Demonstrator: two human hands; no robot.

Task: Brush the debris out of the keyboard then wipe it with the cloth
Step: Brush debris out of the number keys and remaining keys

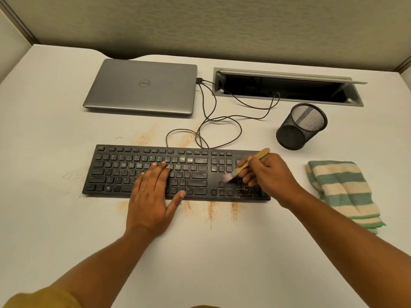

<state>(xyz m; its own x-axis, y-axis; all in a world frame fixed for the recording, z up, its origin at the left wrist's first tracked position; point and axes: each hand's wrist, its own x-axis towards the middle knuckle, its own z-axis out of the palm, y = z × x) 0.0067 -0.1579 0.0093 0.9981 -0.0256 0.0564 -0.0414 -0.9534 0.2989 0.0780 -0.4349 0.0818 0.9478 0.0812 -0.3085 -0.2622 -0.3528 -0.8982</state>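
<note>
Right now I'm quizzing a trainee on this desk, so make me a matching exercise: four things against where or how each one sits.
1 brush
2 cloth
3 mesh cup
4 laptop

A closed, behind the keyboard
B gripped in the right hand
C folded, right of the keyboard
D behind the cloth

Pairs: 1-B, 2-C, 3-D, 4-A

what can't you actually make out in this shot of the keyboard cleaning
All from the head view:
- Middle keys of the keyboard: covered by the left hand lying flat on them.
- Number pad: largely hidden by the right hand gripping the brush.
- Brush bristles: blurred, so contact with the keys is unclear.
- Inside the cable box: too dark.
- Many key legends: too small.
</note>
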